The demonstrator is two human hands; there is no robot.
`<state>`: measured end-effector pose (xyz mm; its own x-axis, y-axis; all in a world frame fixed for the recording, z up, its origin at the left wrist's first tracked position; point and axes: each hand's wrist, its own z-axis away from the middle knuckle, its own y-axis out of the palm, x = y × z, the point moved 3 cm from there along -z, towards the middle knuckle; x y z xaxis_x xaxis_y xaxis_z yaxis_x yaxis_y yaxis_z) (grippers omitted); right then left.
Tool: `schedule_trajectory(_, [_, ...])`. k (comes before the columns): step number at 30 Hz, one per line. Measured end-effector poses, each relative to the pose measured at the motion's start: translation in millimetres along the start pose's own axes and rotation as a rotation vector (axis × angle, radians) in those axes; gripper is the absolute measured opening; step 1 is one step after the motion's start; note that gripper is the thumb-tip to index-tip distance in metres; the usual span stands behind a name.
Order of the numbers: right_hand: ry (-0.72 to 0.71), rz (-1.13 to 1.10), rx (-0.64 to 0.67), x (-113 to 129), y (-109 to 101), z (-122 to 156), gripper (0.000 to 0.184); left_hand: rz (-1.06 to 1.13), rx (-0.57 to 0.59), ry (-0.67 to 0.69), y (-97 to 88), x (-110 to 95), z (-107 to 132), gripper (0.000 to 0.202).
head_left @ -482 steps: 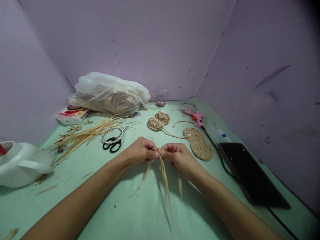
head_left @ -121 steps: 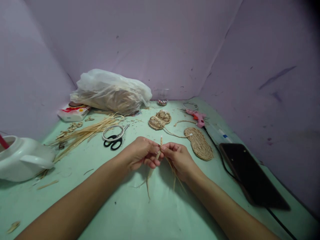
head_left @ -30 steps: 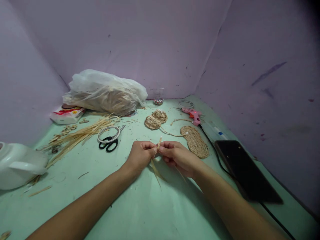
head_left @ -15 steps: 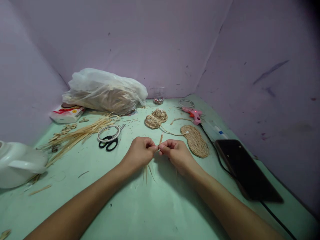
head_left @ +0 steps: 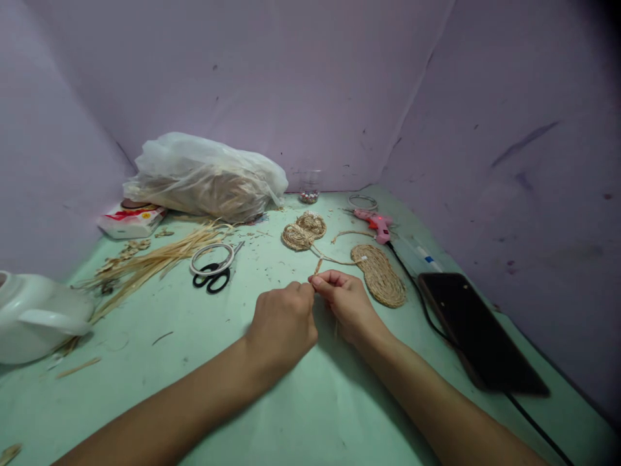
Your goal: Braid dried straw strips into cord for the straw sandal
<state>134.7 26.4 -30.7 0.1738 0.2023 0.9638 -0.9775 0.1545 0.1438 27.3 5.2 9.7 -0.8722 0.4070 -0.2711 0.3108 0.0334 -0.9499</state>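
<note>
A short twisted straw cord (head_left: 318, 266) sticks up from between my two hands. My right hand (head_left: 347, 301) pinches it between thumb and forefinger. My left hand (head_left: 284, 323) is closed beside it, back upward, its knuckles meeting the right fingertips; the strands in its grip are hidden. Just beyond the hands lies a small coiled straw piece of two rounded lobes (head_left: 305, 233). To the right is a sole-shaped coiled straw piece (head_left: 381, 278), with a thin cord end (head_left: 339, 260) running toward the lobed piece.
Left of my hands lie black-handled scissors (head_left: 212, 278), a wire coil (head_left: 211, 260) and loose straw strands (head_left: 160, 252). A white jug (head_left: 43, 317), plastic bag (head_left: 204, 178) and bead jar (head_left: 309, 194) stand farther out. Right are a pink glue gun (head_left: 378, 223), its cable and a phone (head_left: 480, 333).
My left hand has rolled over so its back faces up, hiding the loose strands that hung below it. My right hand keeps its pinch, shifted slightly right. The objects on the table stay put.
</note>
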Motion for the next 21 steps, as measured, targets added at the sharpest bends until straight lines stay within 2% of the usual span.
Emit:
schedule_trajectory(2, [0.068, -0.057, 0.006, 0.0, -0.1, 0.6, 0.015, -0.029, 0.02, 0.078, 1.0, -5.6, 3.1, 0.024])
schedule_trajectory(4, [0.116, -0.1, 0.027, 3.0, 0.3, 1.6, 0.015, 0.039, 0.037, 0.104, -1.5, -5.4, 1.1, 0.023])
schedule_trajectory(6, [0.146, -0.112, 0.055, 7.5, 1.0, 3.3, 0.013, 0.215, -0.018, 0.009, -8.9, 1.9, -5.8, 0.021])
schedule_trajectory(8, [0.172, -0.087, 0.101, 11.0, 2.7, 5.9, 0.013, 0.481, -0.053, -0.217, -14.6, 14.8, -13.9, 0.017])
schedule_trajectory(9, [0.184, -0.069, 0.129, 12.0, 4.0, 7.4, 0.014, 0.633, -0.013, -0.343, -14.3, 20.8, -17.1, 0.017])
schedule_trajectory(11, [0.205, -0.045, 0.186, 12.3, 6.9, 10.4, 0.017, 0.94, 0.193, -0.503, -8.5, 26.4, -21.1, 0.02])
schedule_trajectory(13, [0.212, -0.045, 0.215, 11.5, 9.3, 12.3, 0.017, 1.166, 0.401, -0.532, -2.5, 26.5, -22.3, 0.015])
schedule_trajectory(14, [0.207, -0.051, 0.219, 11.2, 10.1, 12.7, 0.016, 1.229, 0.459, -0.526, -0.6, 26.7, -22.5, 0.013])
schedule_trajectory(16, [0.173, -0.07, 0.213, 11.4, 11.1, 12.6, 0.015, 1.269, 0.491, -0.531, 2.0, 29.4, -22.5, 0.015])
schedule_trajectory(21, [0.081, -0.033, 0.173, 13.9, 10.1, 11.0, 0.019, 1.239, 0.446, -0.58, 6.0, 36.7, -22.3, 0.008])
